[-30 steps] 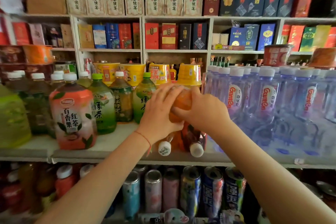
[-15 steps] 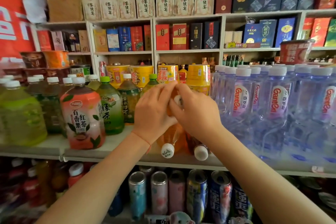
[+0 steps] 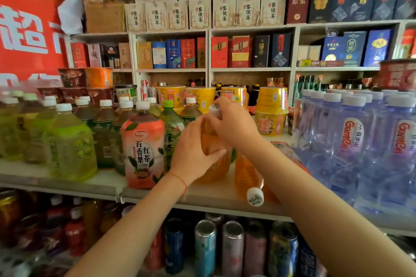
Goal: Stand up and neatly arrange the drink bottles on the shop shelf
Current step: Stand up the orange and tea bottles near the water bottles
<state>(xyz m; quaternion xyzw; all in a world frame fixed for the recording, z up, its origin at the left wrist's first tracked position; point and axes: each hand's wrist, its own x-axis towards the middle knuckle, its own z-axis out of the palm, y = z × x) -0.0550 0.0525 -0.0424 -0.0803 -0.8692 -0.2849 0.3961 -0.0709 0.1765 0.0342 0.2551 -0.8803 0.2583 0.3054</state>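
At nine o'clock on the shop shelf (image 3: 67,183) stand green tea bottles (image 3: 69,144) and a passion-fruit black tea bottle (image 3: 144,148). At centre the left hand (image 3: 193,155) curls round the belly of an upright orange drink bottle (image 3: 213,153), while the right hand (image 3: 234,123) pinches its white cap (image 3: 214,110). At five o'clock a second orange bottle (image 3: 248,177) lies on its side, and at three o'clock Ganten water bottles (image 3: 351,141) crowd close beside it.
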